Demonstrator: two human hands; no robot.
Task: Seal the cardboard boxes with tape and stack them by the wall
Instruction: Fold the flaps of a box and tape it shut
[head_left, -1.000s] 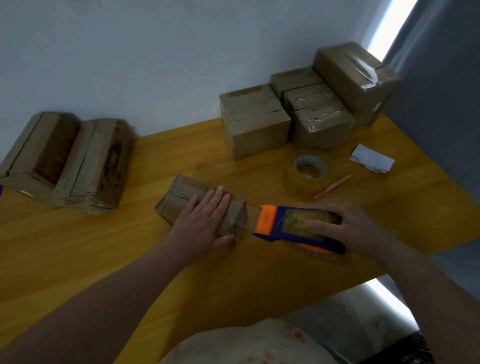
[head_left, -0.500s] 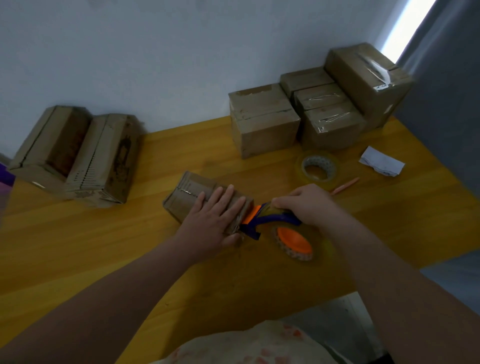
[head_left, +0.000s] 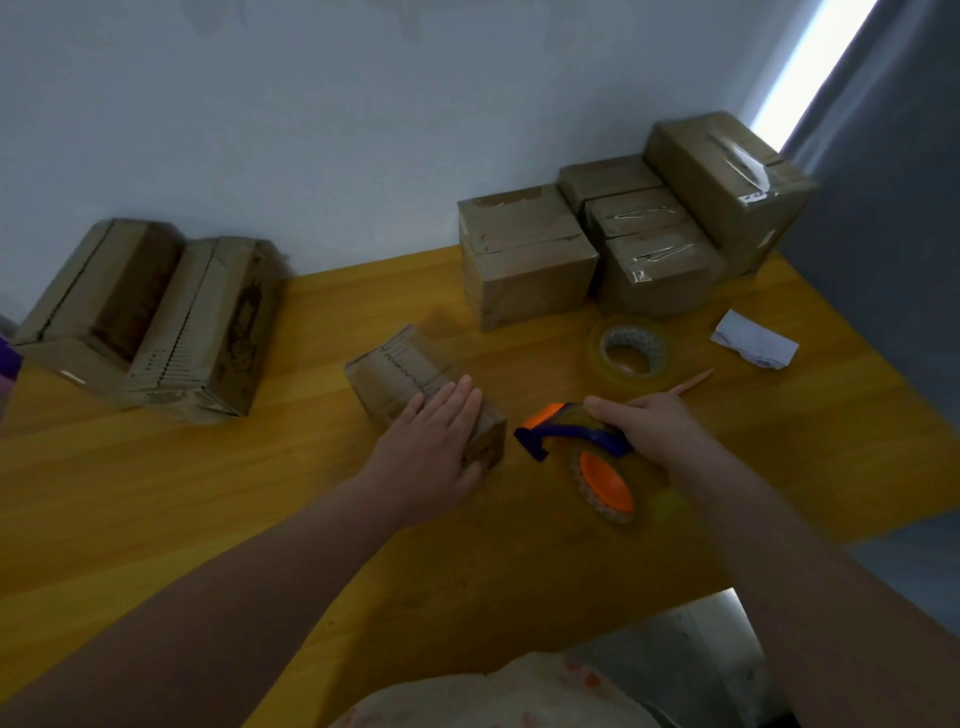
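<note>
Head view: the left hand (head_left: 431, 447) lies flat, fingers straight and together, pressing on the near end of a small brown cardboard box (head_left: 400, 374) around the middle of the yellow wooden table (head_left: 260, 519). The right hand (head_left: 654, 431) has its fingers curled round a tape dispenser (head_left: 576, 441) with a blue plastic frame and a round orange hub. The dispenser sits just right of the box, with a narrow gap between them. Glossy taped boxes (head_left: 524, 254) cluster at the table's back right corner, against the wall.

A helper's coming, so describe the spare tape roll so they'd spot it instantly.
On the yellow table, look just before the sealed boxes by the wall. The spare tape roll lies flat there, clear and bare, unlike the orange-hubbed dispenser.
</note>
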